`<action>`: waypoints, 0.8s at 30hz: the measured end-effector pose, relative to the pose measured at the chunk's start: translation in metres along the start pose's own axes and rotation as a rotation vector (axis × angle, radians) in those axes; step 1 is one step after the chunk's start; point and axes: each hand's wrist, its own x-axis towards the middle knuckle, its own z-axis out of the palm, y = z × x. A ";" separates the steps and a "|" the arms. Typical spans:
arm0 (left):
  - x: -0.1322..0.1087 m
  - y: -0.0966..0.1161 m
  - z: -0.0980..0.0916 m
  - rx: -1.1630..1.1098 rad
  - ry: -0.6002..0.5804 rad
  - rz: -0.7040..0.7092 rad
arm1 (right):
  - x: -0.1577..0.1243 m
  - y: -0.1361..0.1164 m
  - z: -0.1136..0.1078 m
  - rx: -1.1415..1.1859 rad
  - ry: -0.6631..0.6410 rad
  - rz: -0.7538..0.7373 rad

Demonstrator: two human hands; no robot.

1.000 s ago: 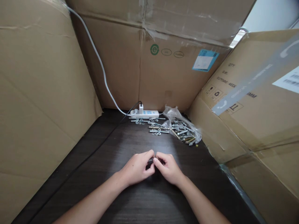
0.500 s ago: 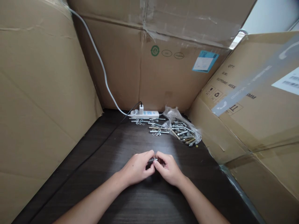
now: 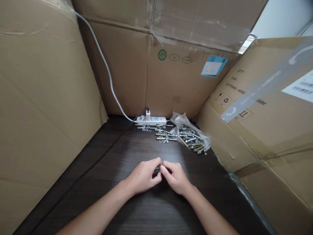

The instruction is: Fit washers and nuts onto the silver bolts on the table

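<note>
My left hand [image 3: 146, 175] is closed, its thumb and fingers pinching a metal bolt [image 3: 157, 168] just above the table. Only a short dark stretch of the bolt shows between the fingers. Against its end, my right hand [image 3: 176, 178] is closed too, thumb and forefinger pressed together on it. Whether a nut or washer sits under those fingertips is hidden. The fingertips of both hands almost meet. Farther back, several long bolts [image 3: 166, 139] lie in rows with loose washers and nuts [image 3: 163, 141] beside them.
A clear plastic bag [image 3: 179, 119] of expansion bolts [image 3: 193, 138] lies open at the back right. Behind the rows stands a white power strip [image 3: 158, 120] with a charger plugged in. A black cable [image 3: 105, 151] crosses the dark table's left side. Cardboard boxes [image 3: 122, 65] wall three sides.
My right thumb and fingers have shifted slightly over the bolt's end, covering the shiny metal that showed there before. My left hand has stayed in place.
</note>
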 end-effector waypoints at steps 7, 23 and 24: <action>0.001 0.003 -0.002 -0.033 0.008 -0.017 | -0.003 0.000 -0.001 -0.066 0.026 -0.016; 0.000 0.003 -0.004 -0.036 0.056 -0.024 | -0.004 -0.003 -0.003 -0.008 0.069 -0.034; 0.000 0.003 -0.004 -0.029 0.055 -0.019 | -0.004 -0.003 -0.003 -0.008 0.073 -0.032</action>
